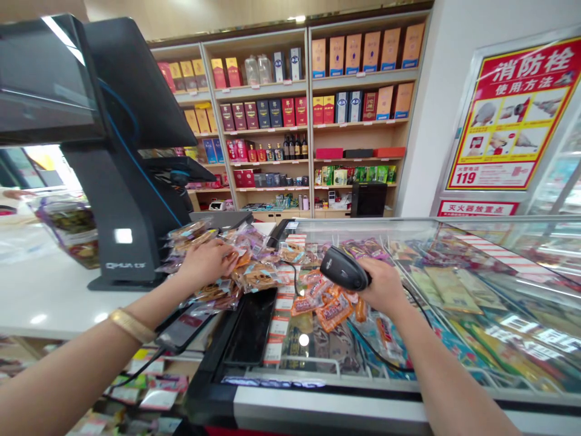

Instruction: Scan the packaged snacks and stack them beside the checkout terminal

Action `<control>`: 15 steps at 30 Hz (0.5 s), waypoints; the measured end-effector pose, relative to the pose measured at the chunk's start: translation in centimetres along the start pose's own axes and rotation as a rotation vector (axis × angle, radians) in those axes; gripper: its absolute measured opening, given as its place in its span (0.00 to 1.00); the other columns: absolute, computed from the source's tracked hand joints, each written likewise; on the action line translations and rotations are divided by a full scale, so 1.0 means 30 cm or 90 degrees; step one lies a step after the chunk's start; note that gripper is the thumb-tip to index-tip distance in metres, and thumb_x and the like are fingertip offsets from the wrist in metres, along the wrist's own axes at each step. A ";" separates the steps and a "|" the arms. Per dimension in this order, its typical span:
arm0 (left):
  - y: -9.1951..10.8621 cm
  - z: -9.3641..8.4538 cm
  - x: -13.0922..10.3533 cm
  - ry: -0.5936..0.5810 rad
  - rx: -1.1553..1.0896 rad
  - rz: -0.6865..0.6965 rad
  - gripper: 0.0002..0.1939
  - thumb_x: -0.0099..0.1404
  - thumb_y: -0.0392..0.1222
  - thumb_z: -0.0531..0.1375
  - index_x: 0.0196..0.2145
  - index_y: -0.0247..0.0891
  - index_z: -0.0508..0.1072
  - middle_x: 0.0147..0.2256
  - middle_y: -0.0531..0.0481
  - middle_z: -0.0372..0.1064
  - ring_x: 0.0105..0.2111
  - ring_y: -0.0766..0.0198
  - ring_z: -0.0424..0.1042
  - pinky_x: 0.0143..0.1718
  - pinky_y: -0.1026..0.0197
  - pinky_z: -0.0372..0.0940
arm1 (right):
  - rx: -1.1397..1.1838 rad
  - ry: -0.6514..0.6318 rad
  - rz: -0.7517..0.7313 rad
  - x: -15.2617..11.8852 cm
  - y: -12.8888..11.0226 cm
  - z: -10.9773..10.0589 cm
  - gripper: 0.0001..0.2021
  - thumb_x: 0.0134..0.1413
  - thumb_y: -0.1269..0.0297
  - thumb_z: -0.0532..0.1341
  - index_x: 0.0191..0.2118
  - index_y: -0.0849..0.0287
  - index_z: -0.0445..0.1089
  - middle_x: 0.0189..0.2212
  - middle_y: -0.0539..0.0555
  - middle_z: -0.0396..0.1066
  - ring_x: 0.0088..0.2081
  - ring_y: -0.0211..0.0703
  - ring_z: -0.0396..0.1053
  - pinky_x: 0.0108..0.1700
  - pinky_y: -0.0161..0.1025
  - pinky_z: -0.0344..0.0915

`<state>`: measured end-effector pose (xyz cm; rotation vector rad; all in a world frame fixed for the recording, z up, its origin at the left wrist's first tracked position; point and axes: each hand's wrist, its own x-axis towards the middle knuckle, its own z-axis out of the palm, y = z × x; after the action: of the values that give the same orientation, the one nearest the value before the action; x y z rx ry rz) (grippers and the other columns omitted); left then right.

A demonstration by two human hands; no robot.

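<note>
My right hand (385, 286) grips a black barcode scanner (344, 270) by its handle, above the freezer's glass top. Beneath it lie several orange-wrapped snack packets (334, 311), beside the scanner's cable. My left hand (209, 261) is at a heap of clear-wrapped snack packets (261, 276) beside the register. Its fingers are curled on a packet in the heap; the fingertips are partly hidden among the wrappers. A black smartphone (252, 330) lies flat on the freezer edge in front of the heap.
A register with a dark screen (131, 79) stands at the left. Below my left forearm is a cabled handheld device (187, 327). The chest freezer (454, 290) holds packaged goods under glass. Shelves of boxes and bottles (295, 151) line the back wall.
</note>
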<state>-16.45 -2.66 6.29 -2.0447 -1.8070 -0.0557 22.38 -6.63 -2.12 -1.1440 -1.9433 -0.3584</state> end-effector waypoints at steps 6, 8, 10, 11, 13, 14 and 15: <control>-0.036 0.028 0.017 0.078 -0.044 0.035 0.23 0.61 0.36 0.47 0.47 0.35 0.76 0.51 0.39 0.71 0.47 0.51 0.72 0.50 0.52 0.64 | 0.007 0.002 -0.003 -0.001 0.001 0.002 0.11 0.46 0.59 0.64 0.37 0.56 0.75 0.31 0.55 0.77 0.33 0.46 0.74 0.36 0.37 0.66; -0.060 0.032 0.024 0.126 -0.097 0.047 0.23 0.61 0.36 0.47 0.45 0.33 0.77 0.49 0.39 0.73 0.46 0.52 0.73 0.50 0.55 0.64 | 0.007 0.006 -0.008 -0.002 0.005 0.005 0.11 0.46 0.60 0.64 0.37 0.56 0.74 0.32 0.55 0.77 0.34 0.47 0.74 0.36 0.38 0.67; -0.077 0.029 0.027 0.182 -0.148 0.026 0.22 0.61 0.39 0.47 0.44 0.34 0.77 0.47 0.40 0.74 0.45 0.52 0.73 0.49 0.56 0.65 | 0.007 0.008 -0.011 -0.002 0.005 0.006 0.11 0.45 0.60 0.64 0.37 0.56 0.74 0.33 0.56 0.77 0.35 0.47 0.74 0.37 0.38 0.67; -0.079 0.024 0.027 0.206 -0.171 0.002 0.22 0.61 0.40 0.47 0.45 0.35 0.77 0.46 0.40 0.75 0.44 0.52 0.74 0.48 0.57 0.66 | 0.008 0.009 -0.011 -0.001 0.004 0.006 0.11 0.44 0.60 0.65 0.37 0.56 0.74 0.33 0.56 0.77 0.35 0.48 0.74 0.37 0.38 0.67; -0.066 0.009 0.021 0.233 -0.217 -0.048 0.24 0.61 0.43 0.48 0.47 0.35 0.76 0.41 0.42 0.78 0.38 0.54 0.75 0.42 0.58 0.67 | 0.013 0.010 -0.011 0.002 -0.004 0.002 0.11 0.43 0.60 0.65 0.36 0.56 0.74 0.33 0.56 0.77 0.35 0.48 0.74 0.37 0.38 0.67; -0.051 0.000 0.016 0.236 -0.243 -0.064 0.24 0.62 0.45 0.48 0.48 0.35 0.76 0.38 0.43 0.78 0.34 0.55 0.75 0.39 0.59 0.68 | 0.019 0.010 -0.013 0.003 -0.009 0.000 0.11 0.43 0.61 0.64 0.36 0.56 0.74 0.32 0.56 0.77 0.34 0.47 0.74 0.36 0.38 0.66; -0.030 -0.009 0.011 0.233 -0.271 -0.066 0.24 0.62 0.47 0.48 0.48 0.35 0.76 0.36 0.44 0.79 0.31 0.57 0.75 0.36 0.61 0.67 | 0.026 0.009 -0.016 0.005 -0.015 -0.002 0.11 0.43 0.62 0.64 0.36 0.56 0.74 0.32 0.55 0.77 0.34 0.47 0.74 0.36 0.38 0.66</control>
<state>-17.20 -2.38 6.87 -2.0301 -1.7672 -0.8518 22.00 -6.81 -1.90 -1.0892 -1.9447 -0.3374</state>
